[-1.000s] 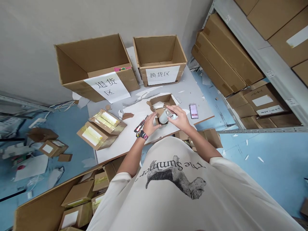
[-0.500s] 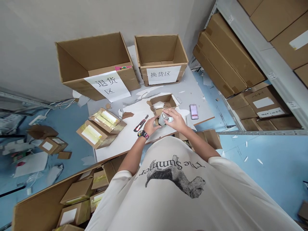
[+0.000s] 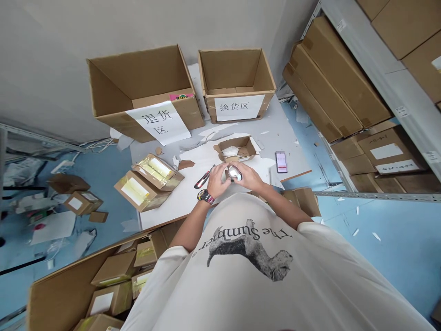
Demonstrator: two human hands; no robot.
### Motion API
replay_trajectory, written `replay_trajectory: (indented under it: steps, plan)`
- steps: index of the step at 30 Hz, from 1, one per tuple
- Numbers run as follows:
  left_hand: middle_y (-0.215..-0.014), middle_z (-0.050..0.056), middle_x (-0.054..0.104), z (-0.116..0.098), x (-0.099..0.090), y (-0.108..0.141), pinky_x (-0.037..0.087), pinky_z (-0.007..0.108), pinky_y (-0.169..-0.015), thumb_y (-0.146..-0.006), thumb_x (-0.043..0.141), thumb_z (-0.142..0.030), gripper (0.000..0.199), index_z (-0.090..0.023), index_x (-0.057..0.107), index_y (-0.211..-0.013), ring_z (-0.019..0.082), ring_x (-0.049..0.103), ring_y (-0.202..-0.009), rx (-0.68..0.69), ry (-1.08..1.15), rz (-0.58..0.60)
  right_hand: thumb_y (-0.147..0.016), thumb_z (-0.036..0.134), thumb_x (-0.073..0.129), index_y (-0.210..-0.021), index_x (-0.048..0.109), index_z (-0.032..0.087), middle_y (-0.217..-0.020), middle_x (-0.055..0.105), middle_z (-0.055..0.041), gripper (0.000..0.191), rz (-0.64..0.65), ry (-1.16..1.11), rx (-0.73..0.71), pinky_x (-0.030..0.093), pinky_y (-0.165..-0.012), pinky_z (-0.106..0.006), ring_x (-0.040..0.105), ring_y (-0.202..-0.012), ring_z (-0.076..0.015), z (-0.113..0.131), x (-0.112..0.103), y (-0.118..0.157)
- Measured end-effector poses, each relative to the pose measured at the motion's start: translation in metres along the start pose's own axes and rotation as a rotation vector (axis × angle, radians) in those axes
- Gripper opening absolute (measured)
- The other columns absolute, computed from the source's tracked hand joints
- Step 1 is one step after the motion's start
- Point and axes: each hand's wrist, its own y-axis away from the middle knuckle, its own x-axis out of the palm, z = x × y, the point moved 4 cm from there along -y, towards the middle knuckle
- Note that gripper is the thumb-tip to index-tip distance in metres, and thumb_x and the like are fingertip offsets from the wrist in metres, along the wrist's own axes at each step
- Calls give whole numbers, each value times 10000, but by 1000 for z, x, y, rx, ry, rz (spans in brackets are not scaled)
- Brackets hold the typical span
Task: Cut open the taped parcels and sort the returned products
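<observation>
Both my hands are close together at the near edge of the table, fingers curled around a silver-ended cylinder (image 3: 235,173). Its shiny round end faces up toward me, while most of its body is hidden by my fingers. My left hand (image 3: 218,180) wraps it from the left, and my right hand (image 3: 249,176) from the right. Just beyond them lies an opened small carton (image 3: 248,146) with a white wrapped item (image 3: 230,151) inside. A utility knife (image 3: 204,177) lies left of my left hand.
Two large open boxes with paper signs, a left box (image 3: 141,131) and a right box (image 3: 237,109), stand at the back. Taped parcels (image 3: 146,184) sit at the left. A phone (image 3: 281,162) lies right. Shelving (image 3: 389,101) rises at the right; a big carton of parcels (image 3: 62,289) is below left.
The silver-ended cylinder has been turned so its shiny end faces up. My hands have closed in around it, and my right hand has moved lower. The whole view has shifted slightly.
</observation>
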Motion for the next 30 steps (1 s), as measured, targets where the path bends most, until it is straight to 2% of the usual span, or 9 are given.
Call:
replay_trajectory:
  steps: [2,5,10,17,21,23,25,27,30]
  plan:
    - [-1608,148,712,-12,-7,-2,544,555,-1249,-989,736,-337,738,-238,562,-1699,366,689,-1436,10,16,15,-950,213,734,-1700,569,256,-1582,738,-151,769,7,-14,15,667,-1147,-520,749,-1376,-351,-6,4,2]
    - [-1473,154,786,-26,-11,-9,591,525,-1149,-956,820,-434,693,-212,649,-1590,386,746,-1312,-11,-53,92,-951,211,711,-1715,541,235,-1614,724,-167,784,2,-30,1,654,-1171,-540,743,-1406,-359,-15,11,5]
    - [-1232,140,849,-39,-8,-20,618,477,-993,-928,819,-403,518,-203,750,-1401,390,789,-1174,-81,-254,199,-917,118,633,-1754,510,230,-1639,715,-169,853,-12,-6,-44,621,-1214,-562,729,-1441,-360,-25,21,11]
    - [-1242,175,863,-42,-3,-27,622,467,-1009,-906,832,-362,575,-165,760,-1442,406,814,-1187,-143,-358,188,-998,199,671,-1860,406,281,-1526,752,-156,905,-8,39,42,591,-1233,-625,682,-1415,-392,-33,27,17]
    - [-1203,148,872,-37,-8,-30,623,440,-998,-912,835,-375,529,-201,772,-1407,381,830,-1156,-209,-349,140,-1000,204,708,-1836,467,306,-1514,709,-157,876,-50,32,143,616,-1217,-611,620,-1442,-399,-42,25,26]
    - [-1185,143,872,-37,-9,-31,620,428,-991,-917,829,-377,493,-201,774,-1374,370,834,-1138,-228,-351,126,-995,171,669,-1755,581,325,-1539,665,-143,780,-93,-41,213,676,-1127,-537,686,-1333,-345,-49,26,31]
    - [-1175,139,871,-38,-8,-33,617,419,-978,-928,815,-377,454,-205,774,-1346,363,836,-1120,-246,-361,127,-982,178,642,-1585,735,297,-1514,658,-137,622,-148,-137,304,715,-987,-458,748,-1105,-270,-59,29,33]
    - [-1188,139,870,-39,-6,-36,612,416,-969,-939,803,-380,426,-212,771,-1329,364,835,-1120,-263,-374,137,-958,224,644,-1322,851,249,-1368,725,-123,419,-209,-220,409,709,-917,-421,738,-919,-219,-68,33,33]
    - [-1223,144,865,-43,-3,-41,608,423,-968,-949,797,-390,422,-208,765,-1328,373,830,-1135,-284,-395,163,-899,321,679,-982,845,236,-1010,793,-65,204,-278,-375,581,689,-888,-400,720,-819,-211,-81,40,31]
